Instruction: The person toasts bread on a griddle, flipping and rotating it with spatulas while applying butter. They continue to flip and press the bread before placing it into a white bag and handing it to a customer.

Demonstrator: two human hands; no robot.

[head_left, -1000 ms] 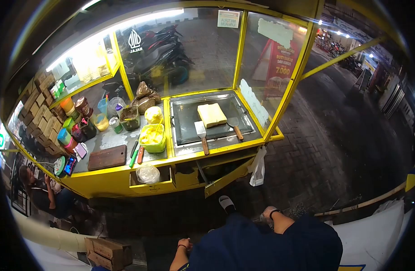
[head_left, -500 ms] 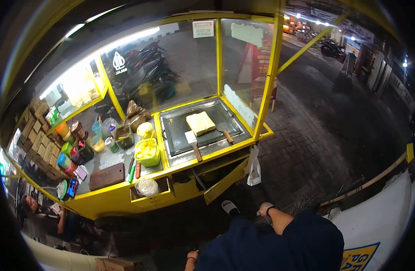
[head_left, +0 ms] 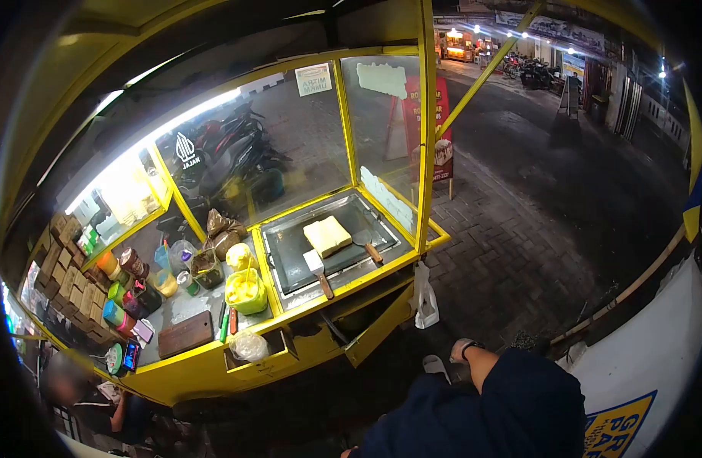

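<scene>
My right hand hangs low beside a sandalled foot, a dark band at its wrist. It is apart from the cart, and its fingers are too dark and small to read. Of my left hand, only a sliver of skin shows at the bottom edge. On the griddle of the yellow cart lies a pale block of bread. One spatula rests at the bread's near side, another spatula at its right. Left of the griddle stands a green tub of yellow spread.
A brown cutting board, knives, jars and stacked boxes fill the counter's left. An open drawer and a cabinet door jut out. A white bag hangs at the corner. A person sits at lower left.
The view has turned and shifted, so the cart sits lower and the griddle further left. My left hand has nearly left the frame. The bread and spatulas stay on the griddle.
</scene>
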